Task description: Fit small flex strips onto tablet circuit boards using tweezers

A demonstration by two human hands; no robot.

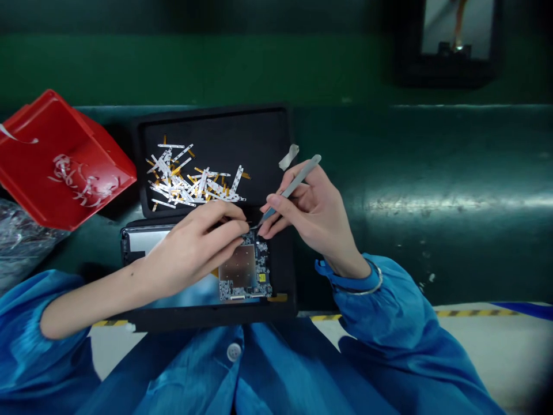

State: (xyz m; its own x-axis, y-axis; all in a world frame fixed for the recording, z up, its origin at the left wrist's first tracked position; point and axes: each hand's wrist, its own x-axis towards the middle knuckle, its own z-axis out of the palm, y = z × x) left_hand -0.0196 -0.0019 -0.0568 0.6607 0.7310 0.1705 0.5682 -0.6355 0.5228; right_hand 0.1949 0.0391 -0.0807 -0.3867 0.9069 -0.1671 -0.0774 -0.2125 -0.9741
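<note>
A pair of tweezers (298,184) is held in my right hand (317,216), with its tip pointing down at the upper edge of a circuit board (261,259). My left hand (207,242) reaches across from the left, thumb and fingers pinched together near that same edge. Whatever they grip is mostly hidden; a thin sliver shows by the fingertips. The board carries a square metal shield (238,266) and a small yellow square part (262,278). It sits at the right of an opened tablet-like device (144,239), partly covered by my left hand and forearm.
Beyond the device, a black tray (263,138) holds a heap of white-and-orange flex cables (177,178). A red bin (47,155) with white strips inside stands at the left, above clear plastic wrap (21,242). A whitish strip (288,157) lies by the tray; another framed device (458,34) is at the far right.
</note>
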